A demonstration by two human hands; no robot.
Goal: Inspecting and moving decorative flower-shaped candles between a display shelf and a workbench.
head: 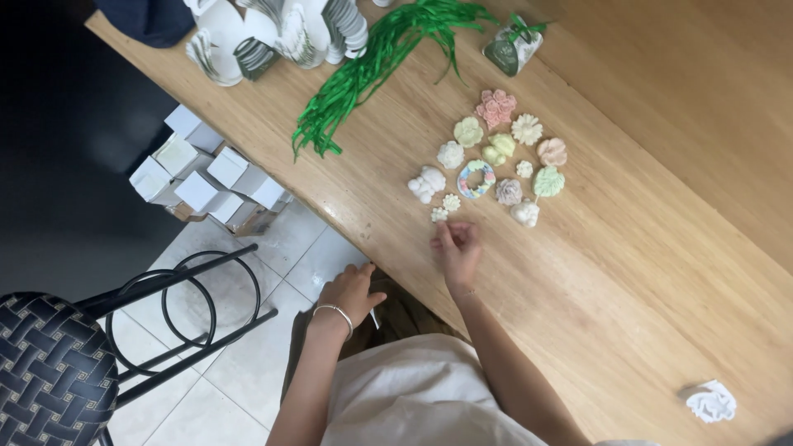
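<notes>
Several small pastel moulded figures lie in a cluster on the wooden table (644, 272): a pink flower piece (496, 107), a pale green one (468, 131), a multicoloured ring (477, 178), a white bear shape (426, 183). My right hand (457, 246) rests on the table just below the cluster, its fingertips beside a tiny white flower (439, 215); it holds nothing that I can see. My left hand (353, 293), with a silver bracelet at the wrist, hangs below the table's edge, fingers curled loosely.
A bundle of green ribbon strips (372, 70) lies above the cluster, a small wrapped gift box (512, 48) beside it. Stacked white paper pieces (281, 37) sit at the far end. White boxes (202, 177) stand on the floor. A woven stool (54, 367) is at lower left. A white moulded piece (710, 402) lies at lower right.
</notes>
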